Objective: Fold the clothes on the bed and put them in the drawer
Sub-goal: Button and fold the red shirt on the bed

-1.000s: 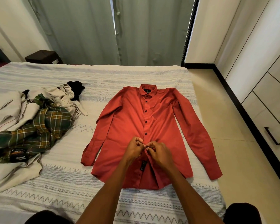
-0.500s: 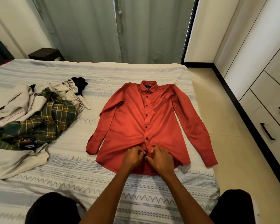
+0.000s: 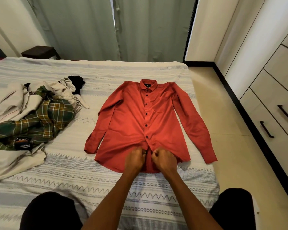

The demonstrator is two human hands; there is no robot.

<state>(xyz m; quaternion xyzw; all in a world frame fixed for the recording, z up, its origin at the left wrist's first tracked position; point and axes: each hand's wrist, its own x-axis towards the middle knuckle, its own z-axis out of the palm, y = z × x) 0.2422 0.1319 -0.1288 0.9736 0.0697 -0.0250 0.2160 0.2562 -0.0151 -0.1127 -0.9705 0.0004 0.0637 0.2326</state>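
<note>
A red long-sleeved shirt (image 3: 133, 117) lies flat and face up on the bed (image 3: 106, 183), collar away from me, sleeves spread to both sides. Dark buttons run down its front. My left hand (image 3: 134, 158) and my right hand (image 3: 163, 159) sit side by side at the shirt's lower front, fingers curled and pinching the two edges of the placket near the hem. A small dark button shows between them. White drawers (image 3: 273, 123) with black handles stand along the right wall.
A heap of unfolded clothes (image 3: 32, 113) lies on the bed's left side: a green plaid shirt, beige garments, a black piece. A dark stool (image 3: 40, 52) stands behind the bed by grey curtains. Tiled floor (image 3: 223, 113) runs between bed and drawers.
Both hands have moved down the shirt's front from mid placket to the hem. The view has shifted slightly.
</note>
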